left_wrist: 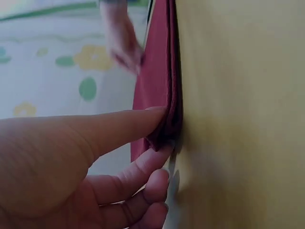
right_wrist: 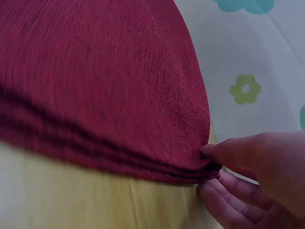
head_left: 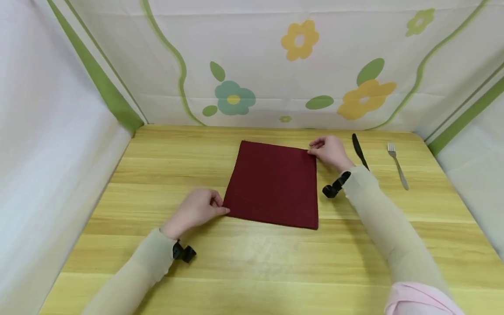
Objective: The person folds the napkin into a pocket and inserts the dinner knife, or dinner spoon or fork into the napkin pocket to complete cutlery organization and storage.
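A dark red folded napkin lies flat on the wooden table. My left hand pinches its near left corner; in the left wrist view the thumb and fingers close on the layered edge of the napkin. My right hand pinches the far right corner. The right wrist view shows the fingertips gripping the stacked folds of the napkin.
A black knife and a silver fork lie right of the napkin, near the back right of the table. Flowered cloth walls enclose the table at the back and both sides. Bare wood stretches in front.
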`<state>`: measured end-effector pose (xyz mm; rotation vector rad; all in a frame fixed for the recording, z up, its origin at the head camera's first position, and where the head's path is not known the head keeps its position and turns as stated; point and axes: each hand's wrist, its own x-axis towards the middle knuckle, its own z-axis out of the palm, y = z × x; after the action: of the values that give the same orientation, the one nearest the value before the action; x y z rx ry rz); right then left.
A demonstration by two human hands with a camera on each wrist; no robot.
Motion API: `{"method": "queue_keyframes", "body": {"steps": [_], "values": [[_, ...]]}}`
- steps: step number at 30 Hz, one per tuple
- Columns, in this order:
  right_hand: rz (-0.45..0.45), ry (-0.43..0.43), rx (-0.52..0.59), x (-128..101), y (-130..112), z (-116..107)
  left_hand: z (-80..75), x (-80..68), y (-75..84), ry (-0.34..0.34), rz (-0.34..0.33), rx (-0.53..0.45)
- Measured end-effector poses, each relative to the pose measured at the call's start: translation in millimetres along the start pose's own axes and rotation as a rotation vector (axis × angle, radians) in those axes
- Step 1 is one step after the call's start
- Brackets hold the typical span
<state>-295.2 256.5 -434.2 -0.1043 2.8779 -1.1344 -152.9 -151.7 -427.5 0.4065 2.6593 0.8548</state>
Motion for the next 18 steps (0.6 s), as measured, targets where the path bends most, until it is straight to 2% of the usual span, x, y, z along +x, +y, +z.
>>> {"method": "queue_keyframes", "body": {"steps": [4,9,13,18], "values": [[-0.026,0.023,-0.002,10.4,-8.0,8.2,12.4,-9.9,7.0,0.013,0.025,0.031],[-0.01,0.049,0.026,20.9,-11.4,15.3,18.5,-13.3,9.0,0.043,0.053,0.033],[-0.009,0.063,0.038,26.6,-9.5,17.6,18.0,-12.0,8.2,0.066,0.052,0.026],[-0.013,0.057,0.067,26.4,-7.6,15.7,9.2,-8.9,7.2,0.053,0.021,0.013]]}}
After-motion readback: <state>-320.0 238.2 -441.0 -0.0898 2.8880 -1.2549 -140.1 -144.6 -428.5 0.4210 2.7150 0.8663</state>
